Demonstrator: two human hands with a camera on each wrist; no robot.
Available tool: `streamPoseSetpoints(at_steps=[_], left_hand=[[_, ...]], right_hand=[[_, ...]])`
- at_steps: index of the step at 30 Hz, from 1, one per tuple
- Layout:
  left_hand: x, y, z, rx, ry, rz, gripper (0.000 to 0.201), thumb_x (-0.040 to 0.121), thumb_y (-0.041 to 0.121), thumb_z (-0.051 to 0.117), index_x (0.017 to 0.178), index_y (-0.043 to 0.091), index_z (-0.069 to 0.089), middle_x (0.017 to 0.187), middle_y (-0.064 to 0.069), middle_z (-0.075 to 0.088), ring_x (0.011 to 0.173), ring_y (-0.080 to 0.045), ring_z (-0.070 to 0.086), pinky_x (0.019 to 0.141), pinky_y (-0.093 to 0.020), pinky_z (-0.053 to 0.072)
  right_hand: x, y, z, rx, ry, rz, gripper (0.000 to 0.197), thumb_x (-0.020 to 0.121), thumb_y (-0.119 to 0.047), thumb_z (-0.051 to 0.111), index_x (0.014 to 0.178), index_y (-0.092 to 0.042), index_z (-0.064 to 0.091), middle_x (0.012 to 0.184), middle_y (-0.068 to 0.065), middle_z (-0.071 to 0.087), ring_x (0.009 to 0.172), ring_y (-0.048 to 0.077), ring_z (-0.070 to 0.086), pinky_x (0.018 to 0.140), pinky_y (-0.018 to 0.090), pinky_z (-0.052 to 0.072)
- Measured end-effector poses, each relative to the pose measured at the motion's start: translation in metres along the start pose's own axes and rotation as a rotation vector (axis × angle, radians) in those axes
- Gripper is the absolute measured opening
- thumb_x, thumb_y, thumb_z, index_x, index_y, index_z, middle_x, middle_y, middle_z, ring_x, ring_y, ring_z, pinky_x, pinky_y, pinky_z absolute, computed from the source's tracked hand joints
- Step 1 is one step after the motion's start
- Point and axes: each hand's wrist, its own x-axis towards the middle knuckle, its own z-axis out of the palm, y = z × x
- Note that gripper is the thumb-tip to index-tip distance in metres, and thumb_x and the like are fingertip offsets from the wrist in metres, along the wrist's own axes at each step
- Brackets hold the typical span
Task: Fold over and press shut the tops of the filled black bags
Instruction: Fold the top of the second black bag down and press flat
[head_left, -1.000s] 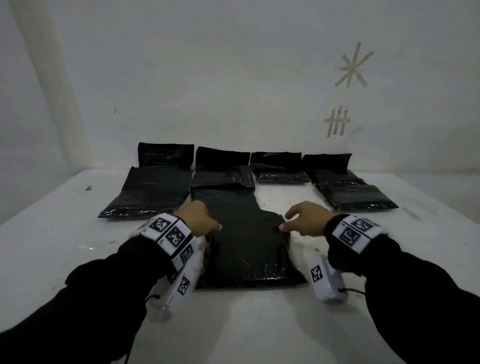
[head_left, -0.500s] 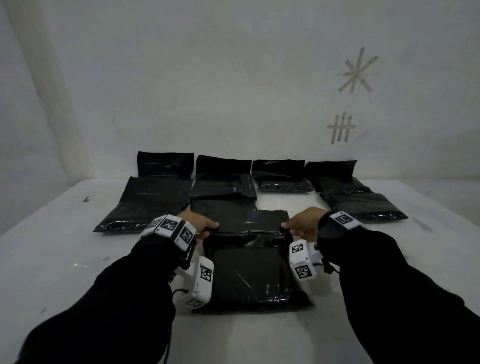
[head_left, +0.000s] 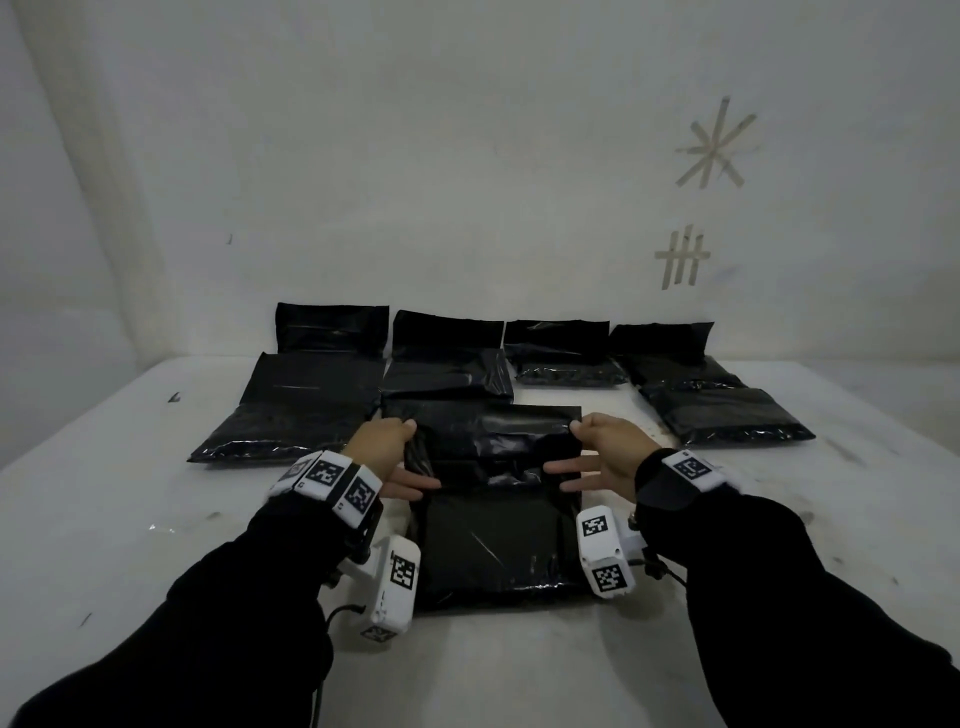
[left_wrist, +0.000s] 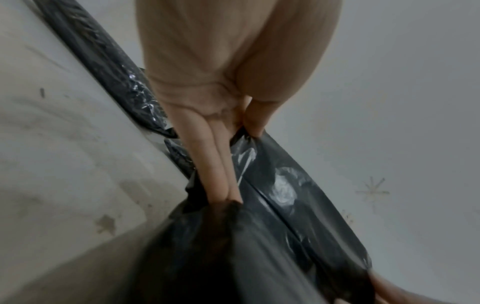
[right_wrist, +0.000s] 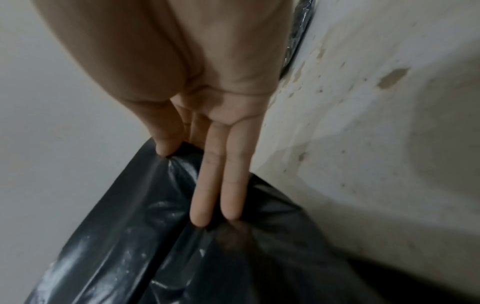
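Pinching the raised top flap (head_left: 493, 431) of the nearest black bag (head_left: 498, 545), the left hand (head_left: 384, 452) clamps the flap's left edge between thumb and forefinger while its other fingers (left_wrist: 221, 174) lie straight and together along the plastic; the right hand (head_left: 608, 457) does the same at the right edge, thumb pressed onto the film and two fingers (right_wrist: 221, 179) stretched out side by side under it. Half a second ago the flap's edge sat lower, level with both hands and bunched; now it stands taller between them, and the loose fingers have uncurled and point inward at each other. The bag's filled body lies flat on the white worktop (head_left: 130, 519) at 6 o'clock from the hands, between the two wrist cameras. Beyond, from 10 to 2 o'clock, four more black bags (head_left: 722, 415) lie in a row against the wall, just as before. Two tape marks (head_left: 714, 145) sit on the wall at 1 o'clock.
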Motion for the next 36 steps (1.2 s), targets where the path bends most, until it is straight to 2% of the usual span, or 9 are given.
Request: streamPoseSetpoints(at_steps=[3, 8, 12, 16, 20, 24, 30, 33, 36], left_hand=[[-0.003, 0.0, 0.002, 0.008, 0.031, 0.017, 0.046, 0.101, 0.03, 0.038, 0.145, 0.021, 0.029, 0.147, -0.016, 0.037, 0.061, -0.027, 0.069, 0.047, -0.033, 0.055], [-0.006, 0.002, 0.004, 0.007, 0.06, 0.064, 0.047, 0.101, 0.027, 0.039, 0.146, 0.02, 0.028, 0.153, -0.009, 0.029, 0.061, -0.026, 0.067, 0.052, -0.032, 0.055], [-0.004, 0.001, 0.006, -0.07, 0.076, 0.094, 0.048, 0.101, 0.024, 0.041, 0.146, 0.017, 0.029, 0.152, -0.008, 0.03, 0.073, -0.031, 0.067, 0.062, -0.037, 0.053], [-0.006, -0.002, 0.005, -0.152, 0.03, 0.063, 0.045, 0.101, 0.027, 0.041, 0.144, 0.019, 0.033, 0.148, -0.01, 0.037, 0.092, -0.037, 0.066, 0.072, -0.043, 0.052], [-0.008, -0.002, 0.005, -0.179, 0.022, 0.062, 0.042, 0.101, 0.027, 0.041, 0.141, 0.019, 0.036, 0.147, -0.011, 0.038, 0.097, -0.041, 0.064, 0.081, -0.048, 0.049], [-0.012, -0.003, 0.006, -0.172, 0.042, 0.103, 0.04, 0.1, 0.028, 0.043, 0.139, 0.019, 0.039, 0.145, -0.007, 0.041, 0.094, -0.041, 0.066, 0.081, -0.049, 0.05], [-0.014, -0.003, 0.007, -0.172, 0.044, 0.13, 0.044, 0.1, 0.028, 0.044, 0.142, 0.018, 0.036, 0.149, -0.005, 0.035, 0.096, -0.04, 0.065, 0.083, -0.051, 0.051], [-0.013, -0.003, 0.007, -0.177, 0.034, 0.135, 0.044, 0.101, 0.03, 0.041, 0.143, 0.02, 0.035, 0.148, -0.006, 0.037, 0.087, -0.036, 0.067, 0.081, -0.05, 0.051], [-0.015, -0.002, 0.008, -0.169, 0.031, 0.144, 0.044, 0.101, 0.031, 0.039, 0.143, 0.02, 0.035, 0.149, -0.005, 0.036, 0.086, -0.034, 0.067, 0.08, -0.049, 0.05]], right_hand=[[0.002, 0.0, 0.005, -0.049, 0.029, -0.038, 0.027, 0.102, -0.015, 0.039, 0.075, -0.013, 0.036, 0.102, 0.011, 0.055, 0.08, 0.033, 0.068, 0.057, 0.04, 0.057], [0.003, -0.004, 0.008, -0.076, 0.034, -0.08, 0.02, 0.1, -0.016, 0.043, 0.081, -0.013, 0.042, 0.091, 0.003, 0.059, 0.071, 0.024, 0.069, 0.049, 0.026, 0.052], [0.002, -0.006, 0.01, -0.015, -0.001, -0.069, 0.02, 0.101, -0.016, 0.042, 0.081, -0.011, 0.041, 0.1, 0.011, 0.06, 0.078, 0.03, 0.069, 0.057, 0.036, 0.057], [0.001, 0.0, 0.011, 0.086, -0.024, -0.068, 0.028, 0.102, -0.017, 0.037, 0.074, -0.014, 0.034, 0.111, 0.013, 0.054, 0.089, 0.039, 0.067, 0.062, 0.048, 0.055], [0.001, 0.005, 0.011, 0.093, 0.008, -0.098, 0.03, 0.102, -0.019, 0.037, 0.073, -0.016, 0.032, 0.098, 0.008, 0.052, 0.088, 0.038, 0.068, 0.06, 0.048, 0.055], [0.0, 0.008, 0.012, 0.084, 0.028, -0.133, 0.029, 0.103, -0.02, 0.037, 0.074, -0.014, 0.035, 0.092, 0.007, 0.052, 0.086, 0.036, 0.068, 0.062, 0.049, 0.055], [0.002, 0.01, 0.011, 0.062, 0.016, -0.156, 0.023, 0.103, -0.021, 0.037, 0.084, -0.012, 0.048, 0.118, 0.012, 0.052, 0.089, 0.033, 0.069, 0.061, 0.045, 0.057], [0.001, 0.011, 0.011, 0.075, 0.029, -0.167, 0.026, 0.103, -0.023, 0.036, 0.083, -0.011, 0.046, 0.117, 0.015, 0.054, 0.085, 0.033, 0.07, 0.058, 0.043, 0.056], [0.0, 0.011, 0.013, 0.079, 0.037, -0.17, 0.026, 0.104, -0.025, 0.033, 0.086, -0.011, 0.045, 0.124, 0.016, 0.055, 0.085, 0.035, 0.07, 0.063, 0.048, 0.057]])
